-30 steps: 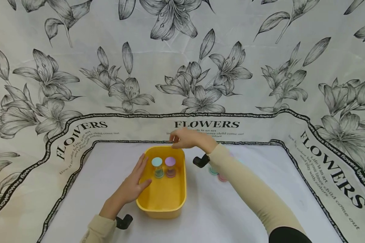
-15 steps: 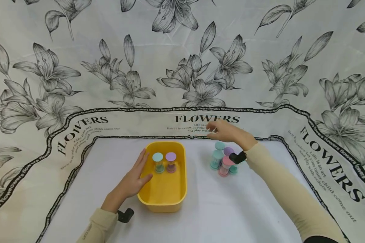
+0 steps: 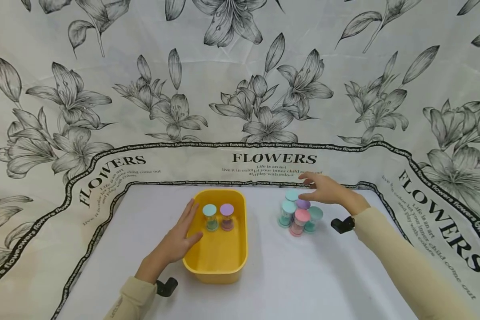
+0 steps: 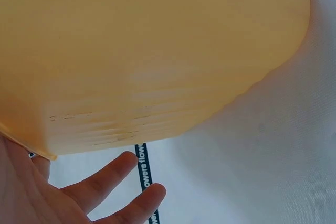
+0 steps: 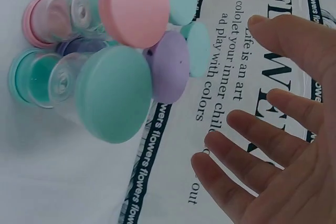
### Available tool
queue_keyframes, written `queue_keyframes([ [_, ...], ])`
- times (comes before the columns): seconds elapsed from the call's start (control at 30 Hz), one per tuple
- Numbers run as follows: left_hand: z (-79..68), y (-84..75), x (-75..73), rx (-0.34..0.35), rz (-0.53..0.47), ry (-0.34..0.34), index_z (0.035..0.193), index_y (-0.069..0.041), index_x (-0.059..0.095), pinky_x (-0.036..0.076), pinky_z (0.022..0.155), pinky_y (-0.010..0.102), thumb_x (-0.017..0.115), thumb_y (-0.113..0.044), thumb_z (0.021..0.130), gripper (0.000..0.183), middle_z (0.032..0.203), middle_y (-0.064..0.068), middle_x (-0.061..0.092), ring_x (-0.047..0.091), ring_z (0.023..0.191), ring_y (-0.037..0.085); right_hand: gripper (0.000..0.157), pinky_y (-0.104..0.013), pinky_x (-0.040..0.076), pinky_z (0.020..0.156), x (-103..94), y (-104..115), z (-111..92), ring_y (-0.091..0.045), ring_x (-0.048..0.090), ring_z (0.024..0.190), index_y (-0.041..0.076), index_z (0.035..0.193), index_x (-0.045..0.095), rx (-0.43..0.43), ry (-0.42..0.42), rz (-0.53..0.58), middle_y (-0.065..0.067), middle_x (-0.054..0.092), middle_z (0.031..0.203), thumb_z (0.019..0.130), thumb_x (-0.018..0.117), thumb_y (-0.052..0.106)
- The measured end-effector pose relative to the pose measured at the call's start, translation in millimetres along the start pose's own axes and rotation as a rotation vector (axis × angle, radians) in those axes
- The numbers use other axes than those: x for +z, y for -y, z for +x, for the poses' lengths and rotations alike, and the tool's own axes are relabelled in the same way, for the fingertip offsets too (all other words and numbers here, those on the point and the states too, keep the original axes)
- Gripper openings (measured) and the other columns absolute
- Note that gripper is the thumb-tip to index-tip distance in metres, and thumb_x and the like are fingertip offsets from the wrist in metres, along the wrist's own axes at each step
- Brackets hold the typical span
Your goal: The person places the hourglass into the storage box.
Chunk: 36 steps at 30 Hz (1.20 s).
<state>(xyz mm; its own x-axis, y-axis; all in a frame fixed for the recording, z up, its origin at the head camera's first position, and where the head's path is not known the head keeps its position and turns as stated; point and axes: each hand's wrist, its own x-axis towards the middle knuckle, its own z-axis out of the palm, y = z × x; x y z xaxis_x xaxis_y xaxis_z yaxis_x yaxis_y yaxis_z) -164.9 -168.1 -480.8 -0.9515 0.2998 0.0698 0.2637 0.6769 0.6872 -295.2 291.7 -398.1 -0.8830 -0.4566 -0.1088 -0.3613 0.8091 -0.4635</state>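
Observation:
My left hand (image 3: 178, 238) lies along the left rim of the yellow tub (image 3: 215, 274), fingers extended and touching its side. Inside the tub, near its far end, stand a light-blue-capped sand timer (image 3: 210, 218) and a purple-capped sand timer (image 3: 226, 217). To the right, my right hand (image 3: 326, 189) hovers by a cluster of sand timers with nothing in its grasp, fingers spread in the right wrist view. The cluster holds a pink sand timer (image 5: 134, 9), a green sand timer (image 5: 114, 95), a purple sand timer (image 5: 170, 66) and light-blue ones (image 3: 287, 213), all upright.
A white cloth (image 3: 272, 275) covers the table. Behind it hangs a flower-printed fabric (image 3: 256, 111) with a black lettered border. Each wrist carries a small black camera, one of them the left wrist camera (image 3: 167, 287).
My right hand has moved right, from above the tub's far end to beside the timer cluster, which has come into view. My left hand has stayed at the tub.

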Motion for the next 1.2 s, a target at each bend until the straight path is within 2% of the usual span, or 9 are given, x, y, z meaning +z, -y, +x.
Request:
queue_keyframes([
  [0.23,-0.6,-2.2,1.0,0.012,-0.010,0.000,0.167,-0.014,0.010,0.019,0.125,0.060,0.060,-0.025,0.101,0.084,0.175,0.001,-0.008,0.008,0.161,0.032,0.075,-0.059,0.054,0.100,6.8,-18,-23,-0.049,0.058,0.128,-0.001,0.151,0.043,0.056,0.026,0.118,-0.030,0.055,0.144,0.094,0.072,0.040],
  [0.53,-2.2,-3.5,-0.6,0.001,0.002,0.001,0.167,-0.015,0.009,0.020,0.125,0.060,0.060,-0.025,0.101,0.084,0.175,0.000,-0.007,0.009,0.161,0.032,0.079,-0.056,0.056,0.098,24.9,-35,-45,-0.049,0.059,0.127,0.000,0.150,0.044,0.096,0.037,0.183,-0.032,0.055,0.143,0.092,0.072,0.046],
  [0.7,-3.3,-3.2,-0.7,-0.004,0.006,-0.001,0.167,-0.015,0.009,0.020,0.125,0.060,0.059,-0.026,0.101,0.084,0.175,0.000,-0.007,0.010,0.161,0.031,0.079,-0.057,0.055,0.099,36.7,-41,-49,-0.051,0.058,0.126,-0.002,0.149,0.045,0.108,0.062,0.197,-0.033,0.053,0.144,0.092,0.073,0.046],
  [0.83,-4.0,-3.0,-1.1,-0.012,0.010,0.000,0.167,-0.015,0.009,0.020,0.125,0.060,0.059,-0.026,0.101,0.083,0.175,-0.001,-0.008,0.011,0.161,0.031,0.075,-0.055,0.057,0.097,44.5,-43,-48,-0.047,0.060,0.124,0.001,0.146,0.050,0.114,0.079,0.199,-0.030,0.054,0.144,0.090,0.075,0.044],
  [0.97,-4.6,-2.5,-1.7,-0.018,0.010,0.000,0.167,-0.015,0.009,0.021,0.125,0.060,0.059,-0.026,0.101,0.083,0.175,-0.001,-0.008,0.011,0.160,0.031,0.068,-0.053,0.058,0.096,47.8,-43,-48,-0.042,0.063,0.121,0.001,0.142,0.055,0.098,0.082,0.221,-0.025,0.059,0.139,0.089,0.077,0.037],
  [1.2,-4.0,-3.5,-3.3,-0.015,0.020,0.004,0.167,-0.014,0.010,0.022,0.124,0.061,0.059,-0.027,0.101,0.083,0.175,0.001,-0.007,0.011,0.160,0.031,0.059,-0.047,0.060,0.092,48.6,-45,-47,-0.036,0.067,0.113,-0.002,0.136,0.058,0.079,0.072,0.232,-0.024,0.064,0.131,0.090,0.078,0.029],
])
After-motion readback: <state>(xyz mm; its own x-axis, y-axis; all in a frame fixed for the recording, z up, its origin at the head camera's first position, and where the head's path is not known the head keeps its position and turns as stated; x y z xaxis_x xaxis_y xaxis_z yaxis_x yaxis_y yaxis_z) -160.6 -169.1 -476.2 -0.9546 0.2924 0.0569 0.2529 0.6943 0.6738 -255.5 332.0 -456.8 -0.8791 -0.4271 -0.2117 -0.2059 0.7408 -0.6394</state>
